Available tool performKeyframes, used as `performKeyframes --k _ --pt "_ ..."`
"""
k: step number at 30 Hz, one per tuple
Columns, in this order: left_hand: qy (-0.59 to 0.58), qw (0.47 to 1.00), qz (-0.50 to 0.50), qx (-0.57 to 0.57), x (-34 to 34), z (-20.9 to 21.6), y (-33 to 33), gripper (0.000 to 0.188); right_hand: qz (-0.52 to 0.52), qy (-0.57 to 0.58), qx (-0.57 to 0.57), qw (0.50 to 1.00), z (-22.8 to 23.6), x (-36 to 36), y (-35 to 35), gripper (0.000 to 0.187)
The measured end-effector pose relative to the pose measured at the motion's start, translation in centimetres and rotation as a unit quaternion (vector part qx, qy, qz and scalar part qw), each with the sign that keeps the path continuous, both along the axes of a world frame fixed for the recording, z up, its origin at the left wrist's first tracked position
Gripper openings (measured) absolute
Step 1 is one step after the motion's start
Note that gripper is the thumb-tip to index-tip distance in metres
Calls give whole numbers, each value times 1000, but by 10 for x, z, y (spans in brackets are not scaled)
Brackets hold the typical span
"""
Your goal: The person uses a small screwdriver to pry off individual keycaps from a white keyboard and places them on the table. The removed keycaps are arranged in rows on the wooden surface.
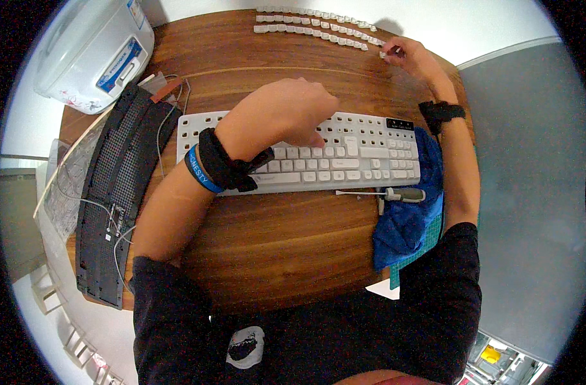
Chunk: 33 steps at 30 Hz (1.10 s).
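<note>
A white keyboard [293, 186] lies across the table. White keycaps fill its lower rows and right block, while bare switch positions show along the upper rows. My left hand [283, 112] is over the keyboard's upper middle, its back facing up and its thumb pointing down at the keys. Its other fingers curl under and are mostly hidden. Stretched to the far right, my right hand [408, 58] has its fingers closed around a small white keycap [383, 55]. Close beside it, loose keycaps [312, 31] lie in three rows along the far edge.
A screwdriver [405, 194] lies below the keyboard, partly over a blue cloth [402, 234] and near a green cutting mat [434, 237]. On the left are a black keyboard-shaped panel [104, 205] with grey cables and a white-and-clear storage box [94, 54]. A grey panel [524, 192] borders the right side.
</note>
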<state>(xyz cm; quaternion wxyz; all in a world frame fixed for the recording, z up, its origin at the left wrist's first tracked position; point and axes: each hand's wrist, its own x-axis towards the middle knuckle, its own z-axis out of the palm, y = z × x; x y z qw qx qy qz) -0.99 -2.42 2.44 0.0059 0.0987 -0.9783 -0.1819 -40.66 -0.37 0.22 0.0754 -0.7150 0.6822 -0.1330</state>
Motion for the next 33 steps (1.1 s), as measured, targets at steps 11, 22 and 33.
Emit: performKeyframes --k 11,22,33 --pt "-109 994 -9 17 -5 7 -2 64 66 24 -33 997 1 25 -20 18" --pt "-54 998 -18 12 -1 5 -3 54 11 -3 -35 999 7 2 -2 16" --pt "4 1000 -7 -3 1 -4 -2 40 15 -16 -3 1000 6 6 6 14"
